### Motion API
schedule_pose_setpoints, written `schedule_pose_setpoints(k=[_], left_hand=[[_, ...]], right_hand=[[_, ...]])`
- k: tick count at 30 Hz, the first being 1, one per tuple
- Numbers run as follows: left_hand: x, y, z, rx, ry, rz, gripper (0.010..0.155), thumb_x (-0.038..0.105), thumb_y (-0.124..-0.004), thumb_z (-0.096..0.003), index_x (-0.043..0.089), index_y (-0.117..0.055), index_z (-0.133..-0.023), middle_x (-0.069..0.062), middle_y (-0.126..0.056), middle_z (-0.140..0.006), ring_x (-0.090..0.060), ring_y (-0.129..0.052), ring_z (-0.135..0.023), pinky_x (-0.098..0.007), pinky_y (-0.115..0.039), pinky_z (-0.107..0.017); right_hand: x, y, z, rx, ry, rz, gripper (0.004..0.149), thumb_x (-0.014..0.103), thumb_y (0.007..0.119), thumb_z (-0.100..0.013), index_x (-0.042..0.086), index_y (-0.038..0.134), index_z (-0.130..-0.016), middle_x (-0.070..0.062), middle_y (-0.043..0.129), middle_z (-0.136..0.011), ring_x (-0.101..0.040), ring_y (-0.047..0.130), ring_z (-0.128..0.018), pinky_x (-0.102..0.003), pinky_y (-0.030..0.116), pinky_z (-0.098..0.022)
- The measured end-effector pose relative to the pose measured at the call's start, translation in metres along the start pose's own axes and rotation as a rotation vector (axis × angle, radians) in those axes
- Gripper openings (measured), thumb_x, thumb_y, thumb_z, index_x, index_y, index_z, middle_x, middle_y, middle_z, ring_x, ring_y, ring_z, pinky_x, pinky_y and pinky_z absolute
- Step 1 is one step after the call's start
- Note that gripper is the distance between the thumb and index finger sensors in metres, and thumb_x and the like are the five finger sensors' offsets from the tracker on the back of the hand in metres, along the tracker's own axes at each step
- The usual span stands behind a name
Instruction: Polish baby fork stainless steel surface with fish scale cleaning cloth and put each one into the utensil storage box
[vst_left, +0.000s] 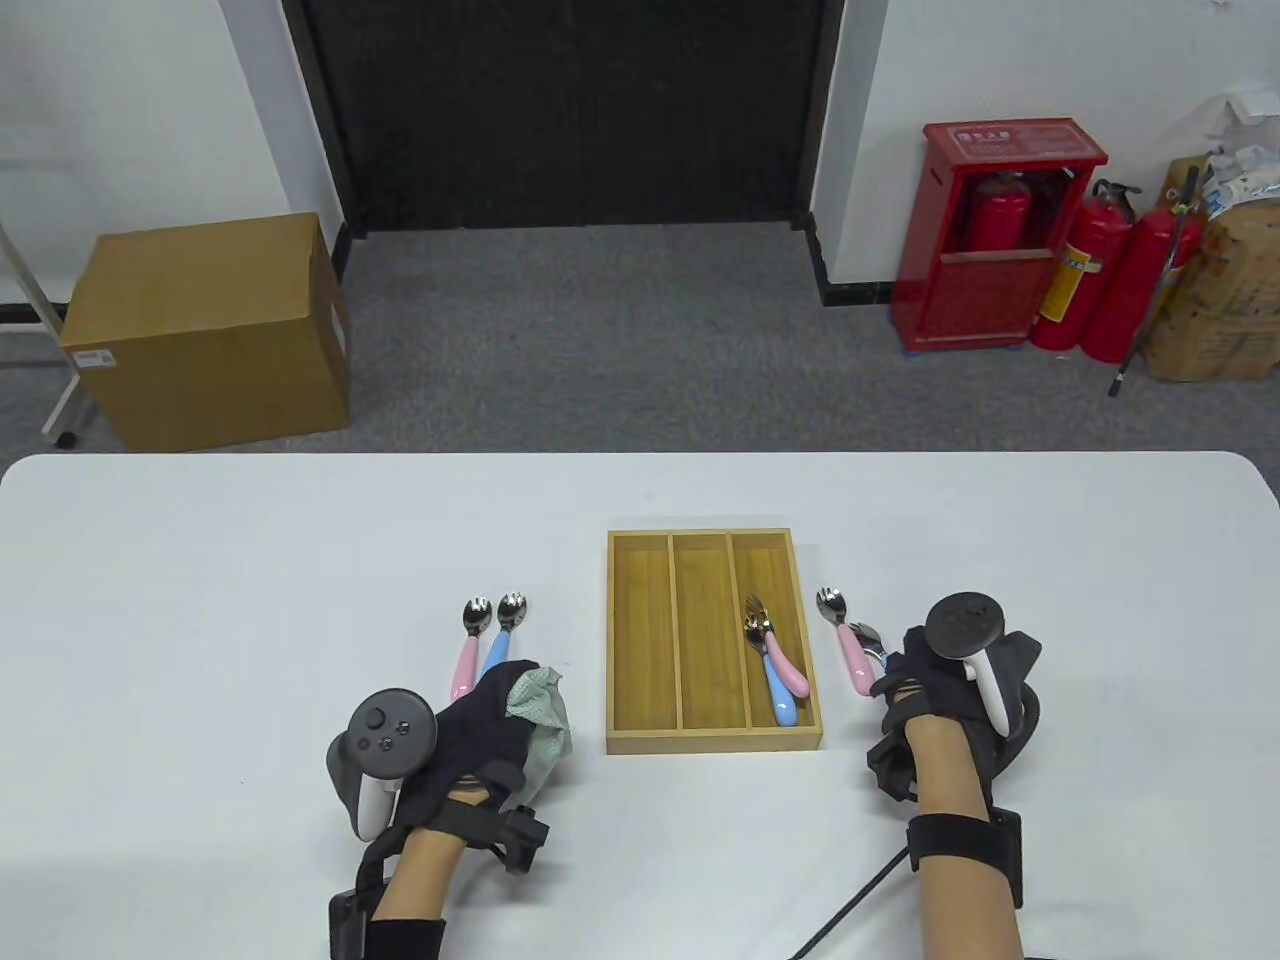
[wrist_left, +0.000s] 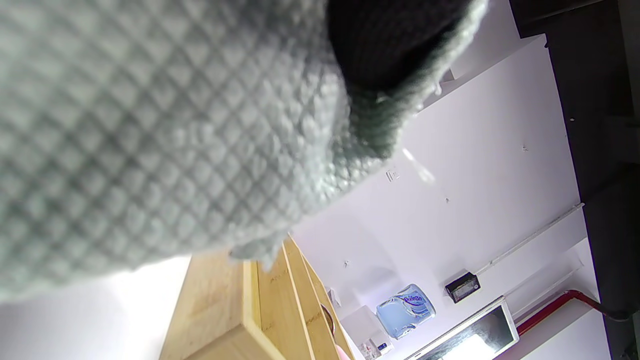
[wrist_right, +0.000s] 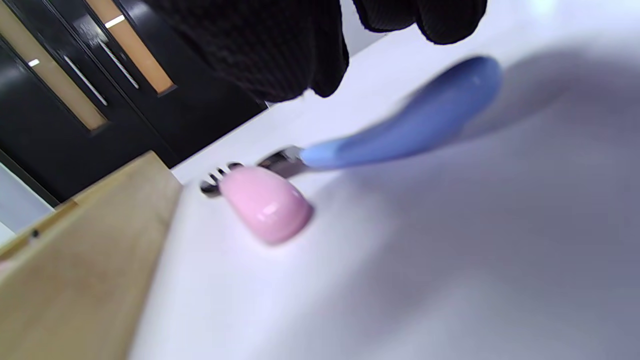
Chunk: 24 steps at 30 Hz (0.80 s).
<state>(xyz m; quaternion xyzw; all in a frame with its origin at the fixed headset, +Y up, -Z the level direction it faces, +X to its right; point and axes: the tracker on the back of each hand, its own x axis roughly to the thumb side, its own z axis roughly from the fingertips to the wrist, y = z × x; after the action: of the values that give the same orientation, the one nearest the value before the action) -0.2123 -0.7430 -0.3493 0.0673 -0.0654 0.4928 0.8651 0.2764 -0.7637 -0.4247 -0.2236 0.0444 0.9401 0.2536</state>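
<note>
Two forks boxed, four still out on table.
Pink- and blue-handled pair lies in right compartment of wooden utensil box. Left hand grips green fish scale cloth, bunched in curled fingers, just left of box; two forks lie just beyond it. Right hand hovers over blue-handled fork right of box, fingers relaxed, not touching; pink-handled fork beside it.

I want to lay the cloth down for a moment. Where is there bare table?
Bare table stretches left of the two forks; so does the strip beyond the storage box. It is crowded between the box and the right hand, where a pink fork and a blue fork lie.
</note>
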Motion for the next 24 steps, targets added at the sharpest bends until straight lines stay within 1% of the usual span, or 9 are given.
schedule_pose_setpoints(k=[2,7,9,11,12,16,19,21,24], left_hand=[[0.0,0.001,0.0,0.002,-0.002,-0.003,0.046,0.035,-0.084,-0.0479,0.021,-0.079,-0.092,-0.004,-0.1,-0.069,-0.024,-0.105,-0.053,-0.054,-0.077,-0.056],[0.0,0.002,0.0,0.004,-0.001,-0.003,0.046,0.035,-0.084,-0.0479,0.02,-0.079,-0.092,-0.004,-0.1,-0.069,-0.025,-0.105,-0.053,-0.054,-0.077,-0.056],[-0.001,0.002,0.0,0.004,0.0,-0.004,0.047,0.035,-0.085,-0.0477,0.02,-0.079,-0.092,-0.004,-0.1,-0.069,-0.025,-0.105,-0.053,-0.054,-0.077,-0.056],[0.0,0.002,0.0,0.003,-0.002,-0.005,0.047,0.035,-0.085,-0.0477,0.02,-0.079,-0.092,-0.005,-0.1,-0.069,-0.025,-0.105,-0.053,-0.055,-0.077,-0.056],[0.0,0.002,0.0,0.003,-0.004,-0.005,0.046,0.035,-0.085,-0.0476,0.02,-0.079,-0.091,-0.005,-0.1,-0.069,-0.025,-0.105,-0.053,-0.055,-0.077,-0.056],[-0.001,0.003,0.001,0.001,-0.008,-0.005,0.047,0.035,-0.085,-0.0476,0.02,-0.079,-0.091,-0.005,-0.1,-0.069,-0.025,-0.105,-0.053,-0.055,-0.077,-0.056],[-0.002,0.002,0.0,-0.007,0.0,0.023,0.047,0.035,-0.084,-0.0478,0.02,-0.079,-0.092,-0.004,-0.1,-0.069,-0.025,-0.105,-0.053,-0.055,-0.077,-0.056],[-0.004,0.001,0.0,-0.012,0.011,0.064,0.047,0.035,-0.084,-0.0478,0.02,-0.079,-0.092,-0.004,-0.1,-0.069,-0.025,-0.105,-0.053,-0.054,-0.077,-0.056],[-0.006,0.0,0.0,-0.025,0.028,0.149,0.047,0.035,-0.084,-0.048,0.02,-0.079,-0.092,-0.004,-0.1,-0.069,-0.024,-0.105,-0.053,-0.054,-0.077,-0.056]], right_hand=[[-0.001,0.004,-0.002,0.006,-0.001,0.055,0.047,0.023,0.086,-0.041,0.015,0.08,-0.088,-0.023,0.044,-0.106,-0.051,0.052,-0.088,-0.07,0.032,-0.066],[0.0,0.01,-0.003,0.011,-0.005,0.16,0.048,0.023,0.091,-0.039,0.015,0.082,-0.085,-0.022,0.049,-0.105,-0.051,0.055,-0.087,-0.07,0.033,-0.067],[0.002,0.012,-0.003,-0.004,-0.02,0.197,0.048,0.022,0.092,-0.037,0.013,0.083,-0.084,-0.022,0.054,-0.103,-0.05,0.06,-0.084,-0.07,0.036,-0.066],[0.003,0.015,-0.003,-0.025,-0.03,0.238,0.048,0.022,0.093,-0.037,0.006,0.082,-0.081,-0.021,0.057,-0.1,-0.049,0.062,-0.083,-0.069,0.038,-0.065],[0.003,0.016,-0.003,-0.022,-0.021,0.257,0.049,0.025,0.092,-0.037,0.003,0.08,-0.079,-0.02,0.058,-0.099,-0.048,0.063,-0.081,-0.069,0.04,-0.065],[-0.002,0.013,-0.004,-0.026,0.003,0.219,0.049,0.029,0.092,-0.037,-0.001,0.082,-0.074,-0.02,0.058,-0.098,-0.048,0.063,-0.081,-0.069,0.04,-0.065],[-0.006,0.003,0.0,-0.087,-0.001,0.098,0.042,0.032,0.085,-0.04,0.0,0.086,-0.067,-0.021,0.064,-0.095,-0.049,0.069,-0.078,-0.07,0.046,-0.063],[-0.002,-0.007,0.005,-0.145,-0.05,0.0,0.039,0.032,0.082,-0.041,0.002,0.085,-0.066,-0.021,0.065,-0.093,-0.049,0.072,-0.075,-0.071,0.05,-0.061],[0.018,-0.022,0.022,-0.221,-0.207,-0.079,0.035,0.032,0.08,-0.042,0.007,0.082,-0.068,-0.025,0.069,-0.091,-0.05,0.082,-0.07,-0.072,0.061,-0.053]])
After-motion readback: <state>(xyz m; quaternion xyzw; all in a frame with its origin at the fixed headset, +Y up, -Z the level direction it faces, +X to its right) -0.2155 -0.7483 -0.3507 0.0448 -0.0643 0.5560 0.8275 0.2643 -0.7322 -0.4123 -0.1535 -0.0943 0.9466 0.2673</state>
